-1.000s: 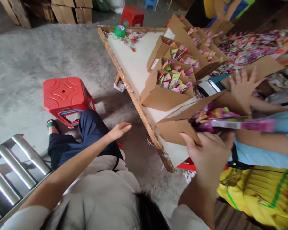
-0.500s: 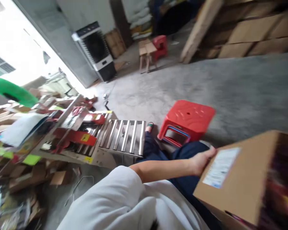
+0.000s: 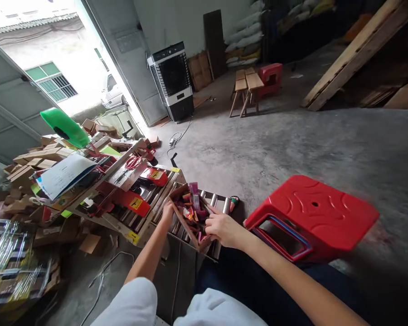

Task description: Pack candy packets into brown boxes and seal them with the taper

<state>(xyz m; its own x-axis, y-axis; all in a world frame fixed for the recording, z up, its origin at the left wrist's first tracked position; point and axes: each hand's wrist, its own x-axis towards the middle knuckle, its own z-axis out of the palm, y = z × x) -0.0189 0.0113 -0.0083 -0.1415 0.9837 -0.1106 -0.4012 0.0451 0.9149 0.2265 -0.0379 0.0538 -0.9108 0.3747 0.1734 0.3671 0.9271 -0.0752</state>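
Two hands, left hand [image 3: 167, 212] and right hand [image 3: 223, 227], apparently grasp one box [image 3: 191, 218] of packets.

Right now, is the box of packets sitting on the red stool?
No, the cardboard box rests on the roller conveyor, held by both hands, beside the red stool.

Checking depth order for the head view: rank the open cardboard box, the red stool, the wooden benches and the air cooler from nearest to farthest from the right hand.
From the right hand:
1. Open cardboard box, touching it, just left, on the rollers.
2. Red stool, to the right on the floor.
3. Wooden benches, far back, middle of the floor.
4. Air cooler, by the doorway; roughly as far as the benches, so 3 and 4 are too close to call.
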